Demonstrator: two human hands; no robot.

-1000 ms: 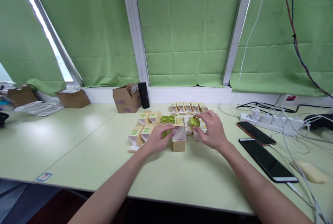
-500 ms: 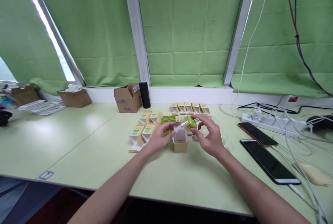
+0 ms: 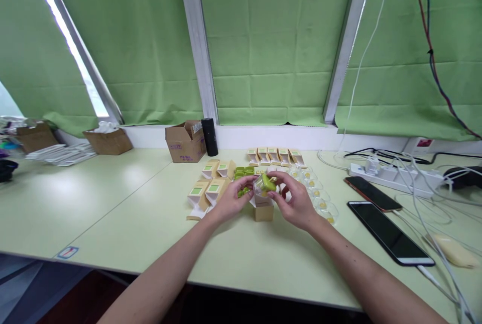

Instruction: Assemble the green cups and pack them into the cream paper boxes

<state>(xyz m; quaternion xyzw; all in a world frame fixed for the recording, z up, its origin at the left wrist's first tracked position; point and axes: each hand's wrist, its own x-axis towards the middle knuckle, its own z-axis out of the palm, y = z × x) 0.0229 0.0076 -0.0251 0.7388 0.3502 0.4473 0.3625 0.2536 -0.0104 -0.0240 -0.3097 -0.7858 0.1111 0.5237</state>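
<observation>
My right hand pinches a small clear container with a green lid, tilted on its side. Just below it stands a small open cardboard box, kraft outside and white inside. My left hand is closed at the upper left edge of that box, its fingertips close to the container. Left of my hands are several kraft boxes with green labels. Green lids lie behind my left hand, partly hidden. Clear plastic cups with yellow bits stand right of my right hand.
A row of small boxes stands at the back. Farther left are an open carton and a black cylinder. On the right lie two phones, one with a white-edged front, a power strip and tangled cables.
My right hand has moved left and slightly down, bringing the green-lidded container over the open box. My left hand has stayed almost in place at the box.
</observation>
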